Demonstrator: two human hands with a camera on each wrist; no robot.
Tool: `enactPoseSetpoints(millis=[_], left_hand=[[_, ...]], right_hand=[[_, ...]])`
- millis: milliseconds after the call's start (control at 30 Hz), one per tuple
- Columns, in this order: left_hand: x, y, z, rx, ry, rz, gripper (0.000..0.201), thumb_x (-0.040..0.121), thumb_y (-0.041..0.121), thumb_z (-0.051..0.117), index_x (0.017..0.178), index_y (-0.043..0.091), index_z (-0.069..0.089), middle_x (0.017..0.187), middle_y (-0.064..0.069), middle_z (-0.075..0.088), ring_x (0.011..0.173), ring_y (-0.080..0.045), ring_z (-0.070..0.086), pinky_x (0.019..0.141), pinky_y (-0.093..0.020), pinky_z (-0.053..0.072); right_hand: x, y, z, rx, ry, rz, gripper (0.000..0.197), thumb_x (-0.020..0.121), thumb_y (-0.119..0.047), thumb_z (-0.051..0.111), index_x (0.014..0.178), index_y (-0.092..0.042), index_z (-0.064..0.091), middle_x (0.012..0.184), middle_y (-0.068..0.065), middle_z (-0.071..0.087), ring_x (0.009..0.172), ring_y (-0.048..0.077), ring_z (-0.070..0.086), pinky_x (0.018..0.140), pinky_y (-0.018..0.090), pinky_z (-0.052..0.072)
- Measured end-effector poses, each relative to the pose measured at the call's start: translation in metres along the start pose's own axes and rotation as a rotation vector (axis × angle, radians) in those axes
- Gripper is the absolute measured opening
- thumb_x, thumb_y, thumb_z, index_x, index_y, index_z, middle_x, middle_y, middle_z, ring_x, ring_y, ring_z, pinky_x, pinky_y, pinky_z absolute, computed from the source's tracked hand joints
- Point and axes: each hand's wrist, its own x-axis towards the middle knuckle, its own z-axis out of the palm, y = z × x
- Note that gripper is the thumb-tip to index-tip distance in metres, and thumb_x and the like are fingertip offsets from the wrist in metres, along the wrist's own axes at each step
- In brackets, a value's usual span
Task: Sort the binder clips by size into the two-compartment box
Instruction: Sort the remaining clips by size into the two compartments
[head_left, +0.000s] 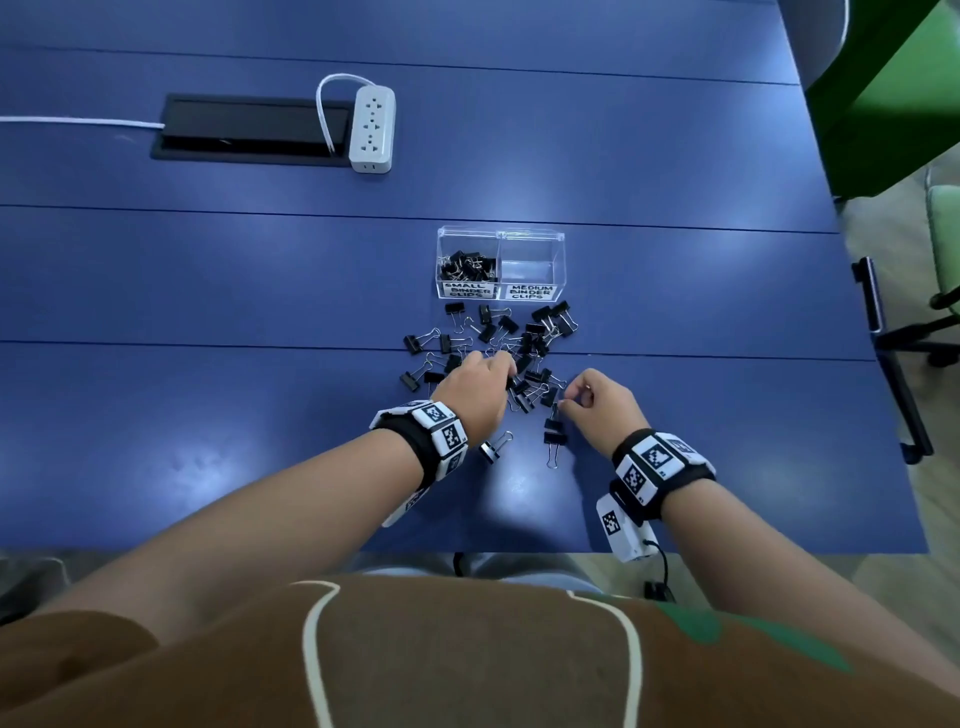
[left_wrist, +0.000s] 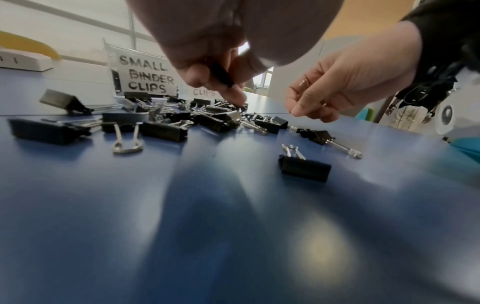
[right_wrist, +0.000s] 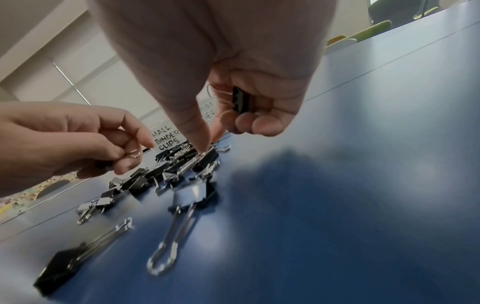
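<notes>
A clear two-compartment box (head_left: 500, 234) stands on the blue table (head_left: 260, 415). Its left compartment, labelled SMALL BINDER CLIPS (left_wrist: 146, 75), holds several small black clips (head_left: 465, 265). The right one, labelled MEDIUM, has nothing in it. A pile of black binder clips (head_left: 498, 343) lies in front of the box. My left hand (head_left: 475, 387) hovers over the pile's near side, its curled fingers gripping a black clip (left_wrist: 221, 75). My right hand (head_left: 592, 397) keeps a small black clip (right_wrist: 240, 99) under its curled fingers, while thumb and forefinger touch a clip on the table (right_wrist: 207, 157).
Two stray clips (head_left: 496, 447) (head_left: 555, 439) lie between my wrists, near the table's front edge. A white power strip (head_left: 372, 128) and a black cable hatch (head_left: 249, 130) sit far back left. Chairs (head_left: 883, 78) stand beyond the right edge.
</notes>
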Motion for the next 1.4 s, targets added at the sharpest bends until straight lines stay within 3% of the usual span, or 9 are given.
enactPoseSetpoints(millis=[200,333,500,633,733,933,1067,1233,1400], left_hand=[[0.013,0.001,0.007,0.199,0.047,0.068,0.021,0.098,0.030,0.043,0.109,0.012,0.048,0.110,-0.008,0.057,0.104,-0.027,0.045,0.086,-0.036,0.042],[0.008,-0.009,0.008,0.250,0.050,0.096,0.018,0.092,0.025,0.049,0.106,0.014,0.050,0.108,-0.007,0.056,0.104,-0.026,0.045,0.085,-0.034,0.043],[0.008,-0.007,0.003,0.232,0.064,0.143,0.021,0.089,0.024,0.051,0.108,0.015,0.051,0.106,-0.006,0.057,0.103,-0.026,0.046,0.084,-0.034,0.043],[0.016,0.005,0.004,0.265,0.049,0.190,0.025,0.089,0.025,0.054,0.113,0.015,0.052,0.108,-0.007,0.057,0.106,-0.027,0.046,0.087,-0.037,0.044],[0.019,0.008,0.007,0.301,0.017,0.182,0.024,0.090,0.025,0.053,0.111,0.013,0.054,0.109,-0.009,0.056,0.107,-0.028,0.045,0.086,-0.038,0.047],[0.017,-0.001,0.007,0.325,-0.002,0.207,0.028,0.093,0.030,0.053,0.114,0.011,0.051,0.111,-0.010,0.055,0.107,-0.028,0.046,0.084,-0.038,0.047],[0.013,-0.002,0.006,0.375,-0.008,0.262,0.028,0.093,0.025,0.053,0.112,0.007,0.049,0.110,-0.014,0.055,0.103,-0.031,0.047,0.080,-0.038,0.045],[0.008,-0.002,0.005,0.320,-0.013,0.173,0.028,0.094,0.025,0.045,0.114,0.005,0.047,0.116,-0.013,0.052,0.108,-0.029,0.046,0.088,-0.038,0.043],[-0.002,-0.007,-0.006,0.100,0.007,0.079,0.019,0.095,0.021,0.041,0.103,0.005,0.047,0.107,-0.013,0.053,0.098,-0.029,0.049,0.087,-0.040,0.044]], right_hand=[[0.013,-0.010,-0.002,-0.085,-0.018,-0.042,0.005,0.085,-0.018,0.058,0.086,-0.020,0.054,0.067,-0.010,0.044,0.059,0.006,0.043,0.060,0.026,0.036],[0.013,-0.009,0.001,-0.119,-0.071,-0.042,0.006,0.084,-0.020,0.058,0.083,-0.023,0.053,0.069,-0.011,0.046,0.064,0.014,0.048,0.064,0.028,0.042],[0.022,-0.012,-0.008,-0.115,-0.050,-0.078,0.008,0.084,-0.022,0.060,0.085,-0.022,0.052,0.066,-0.009,0.045,0.060,0.013,0.046,0.054,0.026,0.036],[0.033,-0.021,-0.007,-0.162,-0.035,-0.081,0.014,0.083,-0.028,0.062,0.089,-0.024,0.050,0.069,-0.010,0.044,0.070,0.018,0.049,0.067,0.029,0.042],[0.034,-0.026,-0.002,-0.220,-0.098,-0.057,0.020,0.082,-0.029,0.063,0.096,-0.018,0.054,0.083,-0.004,0.051,0.079,0.021,0.052,0.073,0.033,0.047],[0.031,-0.020,0.000,-0.150,-0.150,-0.048,0.022,0.078,-0.021,0.067,0.075,-0.015,0.045,0.065,-0.003,0.047,0.068,0.021,0.048,0.055,0.028,0.035],[0.033,-0.023,-0.008,-0.131,-0.146,-0.075,0.025,0.080,-0.015,0.060,0.067,-0.018,0.039,0.063,-0.003,0.045,0.060,0.019,0.041,0.051,0.023,0.031],[0.053,-0.049,-0.022,0.006,-0.061,-0.152,0.012,0.079,-0.010,0.061,0.079,-0.012,0.049,0.071,-0.003,0.050,0.066,0.017,0.045,0.057,0.021,0.038],[0.086,-0.100,-0.030,0.025,-0.033,-0.247,0.012,0.082,-0.012,0.062,0.087,-0.018,0.053,0.081,0.000,0.055,0.073,0.017,0.051,0.068,0.026,0.044]])
